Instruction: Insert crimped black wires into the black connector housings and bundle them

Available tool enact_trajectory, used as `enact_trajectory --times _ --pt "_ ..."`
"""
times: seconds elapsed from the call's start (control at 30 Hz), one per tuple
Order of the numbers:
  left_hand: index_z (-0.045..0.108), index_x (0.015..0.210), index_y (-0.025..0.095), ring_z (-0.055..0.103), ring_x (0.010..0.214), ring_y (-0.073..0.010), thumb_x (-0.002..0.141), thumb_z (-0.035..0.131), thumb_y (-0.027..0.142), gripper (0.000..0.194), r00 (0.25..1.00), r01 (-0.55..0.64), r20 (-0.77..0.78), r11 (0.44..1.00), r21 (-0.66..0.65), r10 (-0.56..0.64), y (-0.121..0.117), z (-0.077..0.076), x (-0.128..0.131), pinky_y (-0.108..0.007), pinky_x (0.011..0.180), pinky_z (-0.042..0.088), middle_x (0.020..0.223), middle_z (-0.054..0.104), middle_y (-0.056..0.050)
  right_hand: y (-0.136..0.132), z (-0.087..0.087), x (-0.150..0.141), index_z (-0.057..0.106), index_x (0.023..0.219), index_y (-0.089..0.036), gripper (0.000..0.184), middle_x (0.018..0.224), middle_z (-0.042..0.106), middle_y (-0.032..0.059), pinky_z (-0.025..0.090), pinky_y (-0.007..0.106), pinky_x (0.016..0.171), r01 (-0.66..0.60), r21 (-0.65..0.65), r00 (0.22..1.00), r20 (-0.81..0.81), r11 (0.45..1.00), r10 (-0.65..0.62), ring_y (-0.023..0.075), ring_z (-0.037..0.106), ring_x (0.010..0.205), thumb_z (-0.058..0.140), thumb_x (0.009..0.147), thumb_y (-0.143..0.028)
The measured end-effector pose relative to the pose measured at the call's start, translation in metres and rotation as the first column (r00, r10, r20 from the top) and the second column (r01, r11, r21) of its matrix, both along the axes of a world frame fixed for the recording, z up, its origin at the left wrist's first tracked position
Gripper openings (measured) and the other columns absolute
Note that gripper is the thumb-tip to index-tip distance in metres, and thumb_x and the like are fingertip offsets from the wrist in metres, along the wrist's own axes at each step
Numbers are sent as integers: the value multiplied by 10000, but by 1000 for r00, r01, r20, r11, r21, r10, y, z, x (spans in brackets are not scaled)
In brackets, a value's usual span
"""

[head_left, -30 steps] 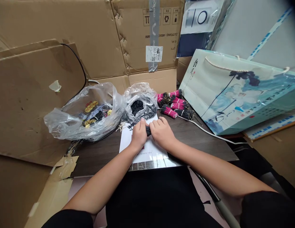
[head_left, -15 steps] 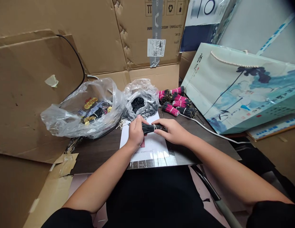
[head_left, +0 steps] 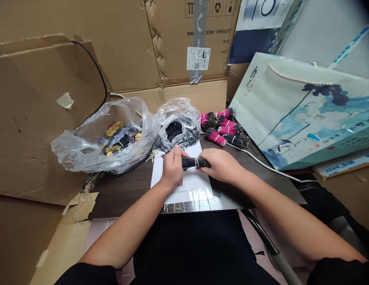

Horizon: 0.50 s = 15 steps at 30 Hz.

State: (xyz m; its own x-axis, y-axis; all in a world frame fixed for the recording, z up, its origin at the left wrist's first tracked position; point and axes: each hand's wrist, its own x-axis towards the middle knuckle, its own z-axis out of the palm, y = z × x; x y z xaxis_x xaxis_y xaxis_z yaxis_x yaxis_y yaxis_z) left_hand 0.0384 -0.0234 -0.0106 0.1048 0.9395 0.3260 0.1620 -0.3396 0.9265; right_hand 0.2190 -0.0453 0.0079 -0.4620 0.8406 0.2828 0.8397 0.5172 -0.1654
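A bundle of thin black wires point(head_left: 190, 162), bound round its middle with a white tie, lies level between my two hands above a white printed sheet point(head_left: 199, 188). My left hand point(head_left: 173, 168) is closed round the bundle's left end, thumb pointing up. Fingers of my right hand point(head_left: 217, 163) grip the opposite end and hide the tips there. Just beyond, an open clear plastic bag point(head_left: 188, 109) holds many small black pieces. White ties point(head_left: 154, 155) lie in a loose pile left of my left hand.
Tied pink and black wire bundles point(head_left: 228, 130) lie at the back right, beside a white cable point(head_left: 261, 163). A plastic bag point(head_left: 133, 114) with gold-tipped bundles stands left. Cardboard point(head_left: 127, 47) walls the back; a pale blue paper bag point(head_left: 291, 111) leans at right.
My right hand has shifted from near the white tie to the bundle's right end and closed more tightly there. My left hand keeps its hold. The view has moved slightly.
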Motion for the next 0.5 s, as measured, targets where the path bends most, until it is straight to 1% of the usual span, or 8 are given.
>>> enact_trajectory --times 0.1,0.2,0.23,0.3,0.37,0.4,0.43,0.5 --pt "576 704 161 530 572 -121 989 275 492 530 998 -6 -60 996 84 11 -1 -2 1 -261 581 419 672 594 -34 -4 -1 -9 596 808 -148 89 839 654 84 336 325 696 23 41 997 69 999 -25 220 582 818 587 835 -233" --pt "557 711 167 535 634 -136 1003 249 447 508 966 34 -259 986 162 9 1 -2 -2 -279 644 411 680 580 -33 -3 -7 -17 625 835 -130 182 841 652 101 348 355 734 35 49 993 108 998 -40 239 572 833 600 844 -310" --pt "550 722 171 529 638 -139 1005 253 434 487 936 54 -353 980 189 17 2 -2 -5 -284 647 402 675 572 -29 -2 -8 -15 637 863 -132 234 859 653 102 359 363 749 39 44 993 114 998 -44 247 571 848 625 831 -364" --pt "540 769 177 524 686 -161 994 307 423 406 809 150 -587 958 242 22 4 0 -14 -300 667 393 703 557 -32 -3 -7 -6 650 959 -144 350 926 650 105 387 375 780 56 27 992 113 998 -59 263 567 899 661 797 -454" --pt "535 803 177 536 738 -181 992 315 399 365 685 222 -729 948 228 15 4 3 -26 -318 689 410 771 578 -49 -6 -1 11 635 1073 -171 412 1016 642 103 418 376 811 72 5 994 82 997 -72 257 564 957 638 811 -489" --pt "555 845 174 552 796 -194 989 330 379 337 632 271 -775 936 225 3 3 6 -32 -336 744 427 818 598 -59 -8 3 21 620 1121 -186 408 1067 635 100 432 375 839 74 -4 997 13 997 -74 245 564 989 604 841 -483" --pt "580 914 172 559 902 -218 973 384 384 295 595 320 -804 914 251 12 1 10 -40 -366 825 433 902 620 -72 -11 8 31 599 1168 -198 401 1127 622 98 438 386 880 95 43 993 -70 995 -92 245 551 1049 563 873 -468" --pt "568 1137 173 494 1153 -268 945 453 400 319 616 297 -782 892 341 95 -6 18 -55 -436 986 389 1186 583 -106 -17 15 49 543 1251 -211 401 1233 580 94 436 416 944 128 112 976 -189 985 -105 242 523 1137 505 917 -429"
